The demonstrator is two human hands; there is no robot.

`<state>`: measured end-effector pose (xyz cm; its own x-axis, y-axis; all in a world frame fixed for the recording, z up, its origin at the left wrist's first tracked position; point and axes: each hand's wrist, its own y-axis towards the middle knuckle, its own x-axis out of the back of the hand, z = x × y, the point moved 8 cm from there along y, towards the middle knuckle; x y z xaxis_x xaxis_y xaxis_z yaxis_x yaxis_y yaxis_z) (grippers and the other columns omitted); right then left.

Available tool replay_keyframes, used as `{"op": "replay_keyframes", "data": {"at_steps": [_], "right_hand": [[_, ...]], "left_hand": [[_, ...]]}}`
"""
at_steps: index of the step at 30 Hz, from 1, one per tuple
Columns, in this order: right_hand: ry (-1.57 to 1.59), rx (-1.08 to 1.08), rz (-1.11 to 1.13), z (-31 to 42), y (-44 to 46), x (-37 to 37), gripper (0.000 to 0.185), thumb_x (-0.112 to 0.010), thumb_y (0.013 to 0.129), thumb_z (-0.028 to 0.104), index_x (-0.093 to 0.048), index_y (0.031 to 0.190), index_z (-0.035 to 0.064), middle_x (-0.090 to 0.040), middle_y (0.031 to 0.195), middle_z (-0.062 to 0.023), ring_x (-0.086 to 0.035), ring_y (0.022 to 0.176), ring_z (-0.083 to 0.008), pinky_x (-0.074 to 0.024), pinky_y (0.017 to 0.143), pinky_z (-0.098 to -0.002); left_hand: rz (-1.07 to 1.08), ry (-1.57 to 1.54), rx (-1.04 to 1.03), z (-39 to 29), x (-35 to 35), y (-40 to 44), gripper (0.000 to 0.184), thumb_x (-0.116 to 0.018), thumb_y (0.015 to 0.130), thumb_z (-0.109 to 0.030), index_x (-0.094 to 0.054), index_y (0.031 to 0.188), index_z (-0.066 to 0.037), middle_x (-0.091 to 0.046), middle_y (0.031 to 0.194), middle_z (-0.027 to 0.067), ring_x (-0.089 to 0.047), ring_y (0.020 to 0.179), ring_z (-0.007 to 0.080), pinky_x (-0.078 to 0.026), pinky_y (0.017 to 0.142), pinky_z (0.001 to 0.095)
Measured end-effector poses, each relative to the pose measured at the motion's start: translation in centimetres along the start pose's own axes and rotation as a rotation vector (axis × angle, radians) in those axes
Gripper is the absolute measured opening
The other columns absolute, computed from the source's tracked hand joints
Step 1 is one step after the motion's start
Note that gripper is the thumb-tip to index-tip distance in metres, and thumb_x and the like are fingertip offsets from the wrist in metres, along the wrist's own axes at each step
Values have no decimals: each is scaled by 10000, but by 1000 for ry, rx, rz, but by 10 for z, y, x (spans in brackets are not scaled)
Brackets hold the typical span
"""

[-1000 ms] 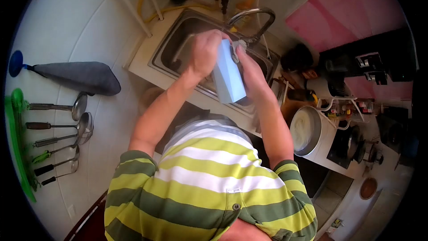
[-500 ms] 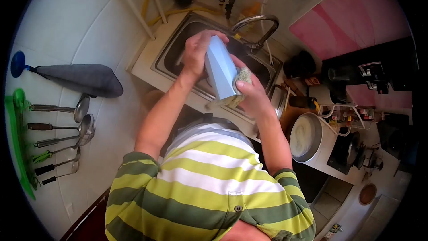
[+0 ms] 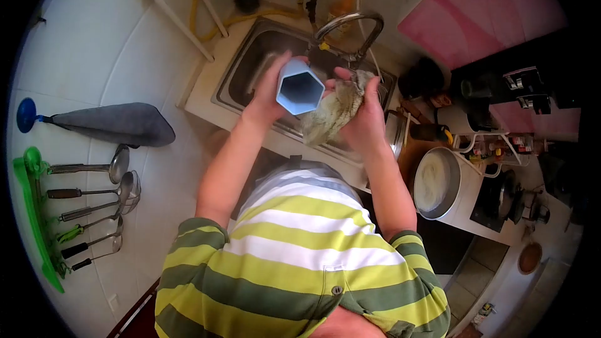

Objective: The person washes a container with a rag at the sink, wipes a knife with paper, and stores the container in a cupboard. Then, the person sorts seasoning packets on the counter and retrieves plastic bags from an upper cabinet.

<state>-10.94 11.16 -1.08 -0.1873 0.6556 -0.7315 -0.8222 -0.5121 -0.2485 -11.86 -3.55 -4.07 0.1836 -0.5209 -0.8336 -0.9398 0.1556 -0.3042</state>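
My left hand is closed around the side of a light blue six-sided vase. Its open mouth faces me, and the inside is dark and looks hollow. To the right, my right hand holds a crumpled greenish-grey cloth across the palm, thumb against it. The cloth hangs down beside the vase's mouth. Both hands are above a steel sink, whose basin is partly hidden by them. A curved chrome faucet rises behind my right hand.
A round metal pan with pale contents stands on the counter at right, near a stove burner. Several ladles and spoons hang from a green rack on the left wall, below a grey cloth-like piece.
The vase has turned from showing its long side to pointing its mouth at me. My right hand has come off its side with the cloth, which is now spread out more.
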Motion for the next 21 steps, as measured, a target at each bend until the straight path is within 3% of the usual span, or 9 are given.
{"op": "replay_keyframes", "data": {"at_steps": [5, 6, 7, 9, 10, 14, 16, 18, 21], "right_hand": [[-102, 129, -135, 28, -11, 9, 707, -331, 976, 631, -392, 1427, 89, -557, 1122, -55, -580, 998, -215, -499, 897, -397], [-34, 92, -60, 27, -12, 13, 571, -469, 1013, 458, -367, 1444, 97, -550, 1177, -65, -570, 1050, -217, -490, 919, -395], [-31, 93, -58, 28, -11, 18, 571, -469, 1013, 458, -367, 1444, 97, -550, 1177, -65, -570, 1050, -217, -490, 919, -395], [-223, 65, -63, 27, -9, 27, 513, -543, 966, 183, -372, 1442, 92, -543, 1232, -95, -559, 1109, -229, -473, 959, -402], [-170, 37, -119, 24, -8, 38, 579, -527, 869, 6, -379, 1427, 54, -530, 1282, -136, -545, 1172, -250, -454, 998, -398], [-216, 147, -230, 34, -14, 37, 569, -533, 854, -31, -388, 1402, 12, -526, 1303, -149, -543, 1194, -256, -448, 1016, -386], [-150, 384, -64, 66, -30, -10, 575, -538, 829, -72, -395, 1382, -9, -525, 1313, -153, -545, 1200, -259, -449, 1025, -386], [-92, 576, 65, 92, -46, -51, 538, -572, 825, -63, -432, 1340, 2, -539, 1289, -141, -553, 1181, -247, -447, 1028, -391], [-69, 733, 141, 99, -44, -71, 518, -588, 807, -79, -463, 1300, 21, -553, 1257, -126, -559, 1160, -226, -446, 1023, -373]], "left_hand": [[-40, -39, -4, 7, 18, 5, 426, -547, 971, -433, -634, 1115, -42, -702, 895, 93, -692, 825, 202, -578, 695, 323], [-49, -32, -19, 6, 18, 4, 432, -549, 969, -436, -637, 1120, -40, -707, 896, 93, -693, 825, 203, -576, 696, 316], [-50, -29, -19, 5, 20, 3, 432, -549, 969, -436, -637, 1120, -40, -707, 896, 93, -693, 825, 203, -576, 696, 316], [-48, -35, -22, 4, 25, 4, 436, -553, 966, -439, -641, 1119, -40, -706, 895, 82, -694, 827, 198, -575, 713, 320], [-47, -33, -24, 4, 26, 4, 436, -553, 966, -439, -641, 1119, -40, -706, 895, 82, -694, 827, 198, -575, 713, 320], [-75, -69, -12, 6, 32, 3, 401, -553, 966, -435, -656, 1080, -65, -708, 898, 52, -692, 842, 185, -575, 710, 321], [-95, -88, 16, 14, 40, 6, 377, -551, 967, -430, -662, 1063, -82, -710, 902, 42, -691, 850, 177, -576, 704, 318], [-95, -94, 44, 27, 59, 16, 427, -465, 994, -452, -639, 1132, -87, -687, 1075, 68, -654, 1010, 220, -522, 922, 397], [-177, -182, 85, 48, 65, 25, 442, -431, 1004, -448, -627, 1160, -83, -677, 1124, 71, -642, 1053, 225, -510, 948, 396]]}}
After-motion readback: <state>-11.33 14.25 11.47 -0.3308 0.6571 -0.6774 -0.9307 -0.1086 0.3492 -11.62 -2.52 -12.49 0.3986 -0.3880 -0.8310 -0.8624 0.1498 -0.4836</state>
